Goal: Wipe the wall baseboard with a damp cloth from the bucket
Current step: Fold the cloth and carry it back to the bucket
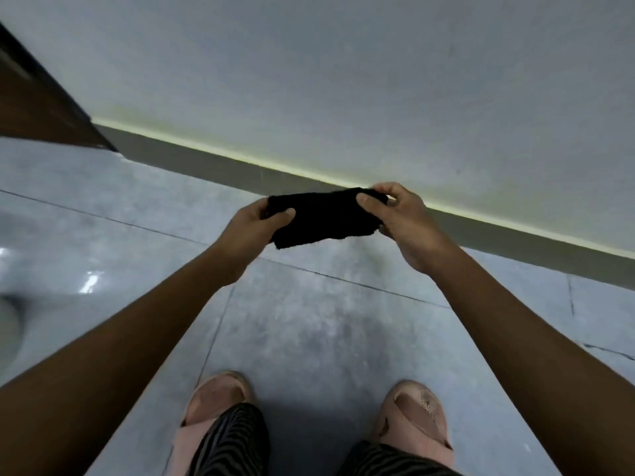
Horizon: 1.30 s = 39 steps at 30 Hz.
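Note:
A black folded cloth (323,218) hangs in the air between both hands, stretched flat. My left hand (256,223) pinches its left end with thumb on top. My right hand (400,214) pinches its right end. Behind the cloth a grey baseboard (206,164) runs along the foot of the pale wall (343,80), slanting from upper left to lower right, with a yellowish line along its top edge. No bucket is in view.
The floor (309,321) is glossy grey tile with dark grout lines. A dark brown door or frame (37,108) stands at the far left. My feet in pink slippers (415,417) stand on the tiles below the hands.

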{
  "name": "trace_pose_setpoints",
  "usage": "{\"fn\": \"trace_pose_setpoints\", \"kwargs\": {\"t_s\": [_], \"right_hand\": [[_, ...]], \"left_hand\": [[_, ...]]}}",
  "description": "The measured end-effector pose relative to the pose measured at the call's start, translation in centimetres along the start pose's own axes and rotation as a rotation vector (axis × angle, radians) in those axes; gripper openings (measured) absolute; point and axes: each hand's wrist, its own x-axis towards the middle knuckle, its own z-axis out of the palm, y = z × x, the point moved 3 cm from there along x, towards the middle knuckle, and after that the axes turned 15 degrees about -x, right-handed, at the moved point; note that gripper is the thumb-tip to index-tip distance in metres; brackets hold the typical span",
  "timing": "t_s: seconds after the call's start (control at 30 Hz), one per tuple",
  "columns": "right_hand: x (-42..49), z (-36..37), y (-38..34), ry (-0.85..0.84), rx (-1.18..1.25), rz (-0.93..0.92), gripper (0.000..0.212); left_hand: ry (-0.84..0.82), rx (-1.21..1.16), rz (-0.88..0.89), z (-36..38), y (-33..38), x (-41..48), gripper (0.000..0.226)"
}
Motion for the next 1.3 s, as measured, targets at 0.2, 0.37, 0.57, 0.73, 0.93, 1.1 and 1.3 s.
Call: {"fn": "trace_pose_setpoints", "kwargs": {"t_s": [0.2,0.37,0.57,0.73,0.93,1.1,1.3], "right_hand": [[-2.6,2.8,-16.6,0.009,-0.016,-0.268,0.011],[-9.7,5.9,-28.8,0.084,-0.21,-0.462,0.017],[-15.2,14.0,-33.7,0.029,-0.279,-0.43,0.018],[-17.3,23.2,-32.5,-0.042,-0.331,-0.366,0.021],[-17.1,32.1,-28.2,-0.111,-0.328,-0.183,0.013],[-14.7,36.0,-24.7,-0.084,-0.395,-0.089,0.025],[-14.1,39.5,-20.5,-0.162,-0.349,-0.063,0.015]], "left_hand": [[0.113,0.01,0.211,-5.0,14.1,-9.2,0.031],[0.241,0.144,0.312,-10.3,24.4,-19.7,0.027],[0.472,0.12,0.343,-17.7,24.4,-27.1,0.029],[0.705,0.198,0.339,-23.9,19.6,-30.0,0.035],[0.826,0.355,0.245,-30.8,14.6,-28.4,0.03],[0.771,0.39,0.104,-33.8,11.2,-25.0,0.036],[0.731,0.391,-0.075,-34.0,7.7,-21.1,0.037]]}}
